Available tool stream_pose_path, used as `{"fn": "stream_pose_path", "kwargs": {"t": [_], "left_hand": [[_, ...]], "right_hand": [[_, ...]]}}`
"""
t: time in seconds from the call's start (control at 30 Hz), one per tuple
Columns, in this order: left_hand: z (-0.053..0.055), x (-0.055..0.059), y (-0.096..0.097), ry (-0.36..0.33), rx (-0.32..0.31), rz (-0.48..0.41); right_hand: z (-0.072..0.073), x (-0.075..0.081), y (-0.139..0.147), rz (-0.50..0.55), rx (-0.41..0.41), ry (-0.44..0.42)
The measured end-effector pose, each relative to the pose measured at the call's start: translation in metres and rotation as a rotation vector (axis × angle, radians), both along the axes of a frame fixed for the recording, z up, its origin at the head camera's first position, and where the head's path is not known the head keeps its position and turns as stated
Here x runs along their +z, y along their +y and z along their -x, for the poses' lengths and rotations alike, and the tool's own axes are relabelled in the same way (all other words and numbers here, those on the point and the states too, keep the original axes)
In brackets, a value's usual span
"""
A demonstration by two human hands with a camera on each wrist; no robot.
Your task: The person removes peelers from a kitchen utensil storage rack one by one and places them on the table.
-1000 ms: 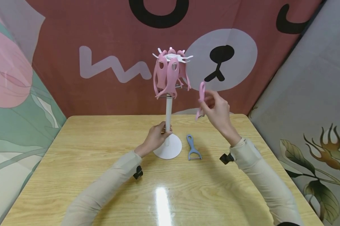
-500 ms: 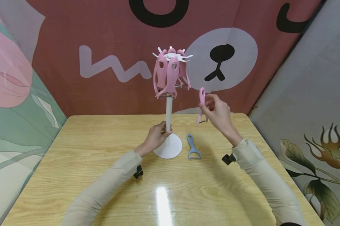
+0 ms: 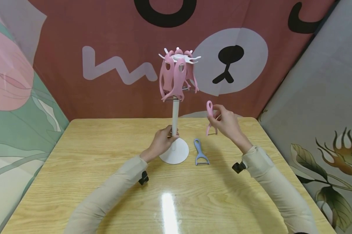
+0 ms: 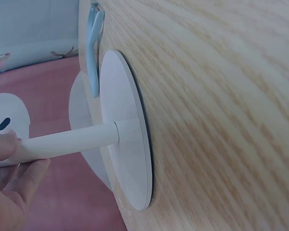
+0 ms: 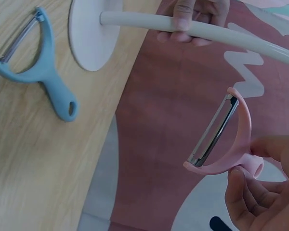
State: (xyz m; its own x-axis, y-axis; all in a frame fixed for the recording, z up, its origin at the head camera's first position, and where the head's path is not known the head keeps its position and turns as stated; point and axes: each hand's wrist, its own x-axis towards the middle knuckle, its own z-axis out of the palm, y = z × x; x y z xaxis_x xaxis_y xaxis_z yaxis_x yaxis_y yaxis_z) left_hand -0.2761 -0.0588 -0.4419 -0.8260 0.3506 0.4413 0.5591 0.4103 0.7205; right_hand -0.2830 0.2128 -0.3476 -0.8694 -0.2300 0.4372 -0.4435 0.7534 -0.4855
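A white stand with a round base (image 3: 174,155) is upright on the table, and my left hand (image 3: 161,142) grips its pole (image 3: 175,113) low down. Several pink peelers (image 3: 179,78) hang from the white hooks (image 3: 180,58) at its top. To the right of the stand, my right hand (image 3: 226,122) pinches another pink peeler (image 5: 244,132) by its handle, blade end down, in the air above the table. A blue peeler (image 3: 200,152) lies flat on the table just right of the base; the right wrist view shows its metal blade and holed handle.
The wooden table (image 3: 106,195) has its back edge against a red cloth backdrop (image 3: 120,100) printed with a cartoon face. A grey floral cloth (image 3: 316,113) hangs to the right and a green and pink one (image 3: 15,97) to the left.
My right hand has come down slightly with the pink peeler, whose blade end has turned more into view. My left hand stays on the pole, and the blue peeler has not moved.
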Motion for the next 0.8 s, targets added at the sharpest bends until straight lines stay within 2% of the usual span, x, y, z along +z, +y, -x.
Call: {"fn": "stream_pose_path", "kwargs": {"t": [0.33, 0.57, 0.8], "left_hand": [[0.002, -0.001, 0.001, -0.014, 0.003, 0.011], [0.002, -0.001, 0.001, -0.021, 0.006, 0.017], [0.002, -0.001, 0.001, -0.020, 0.004, 0.018]], "right_hand": [[0.003, -0.016, 0.009, -0.032, 0.002, -0.042], [0.001, -0.026, 0.017, -0.059, -0.009, -0.143], [0.000, -0.030, 0.027, -0.122, -0.009, -0.201]]}}
